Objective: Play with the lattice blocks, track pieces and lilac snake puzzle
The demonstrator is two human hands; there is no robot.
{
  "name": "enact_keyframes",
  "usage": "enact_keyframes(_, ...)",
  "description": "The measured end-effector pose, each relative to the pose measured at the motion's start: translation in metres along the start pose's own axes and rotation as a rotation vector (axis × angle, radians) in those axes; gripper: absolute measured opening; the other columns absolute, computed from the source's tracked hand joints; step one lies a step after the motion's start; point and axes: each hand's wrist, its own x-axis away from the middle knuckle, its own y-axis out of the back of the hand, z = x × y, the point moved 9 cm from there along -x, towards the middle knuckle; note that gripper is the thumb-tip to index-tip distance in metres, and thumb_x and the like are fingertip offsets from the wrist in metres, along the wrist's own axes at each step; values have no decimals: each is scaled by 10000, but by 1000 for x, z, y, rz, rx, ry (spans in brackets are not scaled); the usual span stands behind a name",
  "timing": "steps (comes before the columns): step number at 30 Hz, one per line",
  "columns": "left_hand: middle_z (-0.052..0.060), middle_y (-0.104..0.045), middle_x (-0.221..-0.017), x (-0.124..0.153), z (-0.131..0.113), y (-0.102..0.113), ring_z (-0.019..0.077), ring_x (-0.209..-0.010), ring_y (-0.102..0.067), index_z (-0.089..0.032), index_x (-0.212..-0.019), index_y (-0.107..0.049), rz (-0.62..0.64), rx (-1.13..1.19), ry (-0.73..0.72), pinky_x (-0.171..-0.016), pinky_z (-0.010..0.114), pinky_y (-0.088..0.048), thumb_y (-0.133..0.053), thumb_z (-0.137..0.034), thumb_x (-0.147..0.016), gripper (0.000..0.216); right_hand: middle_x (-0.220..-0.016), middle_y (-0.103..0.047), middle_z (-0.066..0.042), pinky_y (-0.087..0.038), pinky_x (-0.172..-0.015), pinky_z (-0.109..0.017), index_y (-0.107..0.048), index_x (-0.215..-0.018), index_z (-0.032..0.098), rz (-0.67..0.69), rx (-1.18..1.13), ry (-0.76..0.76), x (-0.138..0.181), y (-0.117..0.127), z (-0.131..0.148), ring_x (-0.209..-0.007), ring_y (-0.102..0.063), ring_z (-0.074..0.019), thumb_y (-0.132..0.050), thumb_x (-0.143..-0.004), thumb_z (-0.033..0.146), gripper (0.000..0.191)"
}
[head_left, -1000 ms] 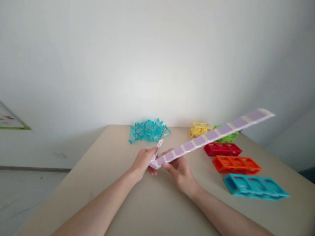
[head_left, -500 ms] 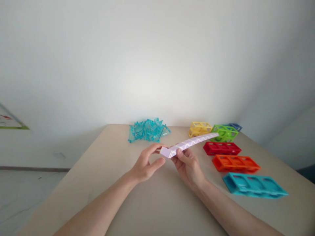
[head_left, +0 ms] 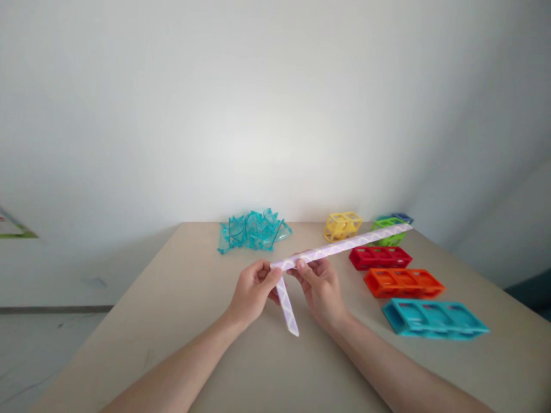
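A lavender and white snake puzzle [head_left: 344, 245], long and thin with zigzag joints, is held above the table in both hands. Its long straight part slants up to the right, crossing in front of the green frame block. At the left end it bends sharply, and a short leg [head_left: 287, 310] hangs down between my hands. My left hand [head_left: 253, 289] pinches the puzzle at the bend, thumb on the near side. A little further right, my right hand [head_left: 321, 287] grips the straight part with the thumb on top and fingers beneath. Some fingertips are hidden behind the puzzle.
A heap of clear teal plastic pieces [head_left: 253, 230] lies by the wall. Hollow frame blocks line the right side: yellow [head_left: 342, 226], green [head_left: 390, 236], red [head_left: 380, 258], orange [head_left: 403, 283] and teal [head_left: 434, 319], with a blue one [head_left: 403, 218] behind.
The puzzle's left end has turned from a short block into a leg pointing down toward me. My left hand has closed on the bend. The straight part now reaches further right.
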Motion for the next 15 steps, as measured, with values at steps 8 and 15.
enact_keyframes(8,83,-689,-778,0,19,-12,184,-674,-654,-112,-854,-629,-64,246,4,-592,261,-480,-570,-506,-851,398,-830,-675,-40,-525,-669,-333,-581,-893,199,-146,250,154,9,4,23,-717,-646,-194,-792,-698,316,310)
enact_keyframes(15,51,-670,-727,2,10,0,159,-663,-629,-133,-879,-618,-139,113,-101,-592,241,-453,-538,-516,-871,391,-800,-681,-46,-541,-658,-349,-606,-903,175,-54,196,103,8,-7,19,-689,-649,-198,-773,-723,339,295)
